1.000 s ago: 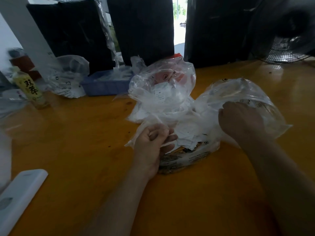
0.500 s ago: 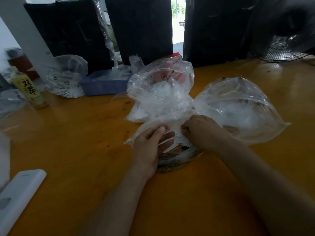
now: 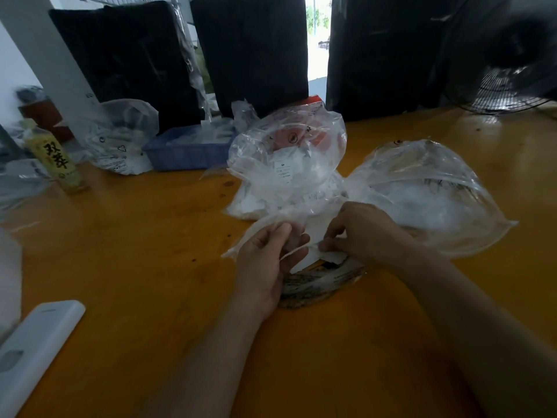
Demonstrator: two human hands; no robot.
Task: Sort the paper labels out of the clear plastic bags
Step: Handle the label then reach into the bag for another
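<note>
A pile of clear plastic bags lies on the orange table (image 3: 120,251). One puffed bag (image 3: 289,158) stands behind my hands with white paper labels inside. A second large clear bag (image 3: 431,194) spreads to the right. My left hand (image 3: 268,257) grips the edge of a small clear bag (image 3: 313,233) in front of the pile. My right hand (image 3: 358,227) pinches a white paper label (image 3: 331,256) at that bag's mouth. A printed wrapper (image 3: 313,285) lies under both hands.
A blue tray (image 3: 187,152) with bags sits at the back, a clear bag (image 3: 120,146) to its left. A yellow-labelled bottle (image 3: 57,158) stands far left. A white flat device (image 3: 33,345) lies near left. A fan (image 3: 512,61) stands at the back right.
My right hand has left the large bag on the right, moved left to meet my left hand, and now pinches a label at the small bag.
</note>
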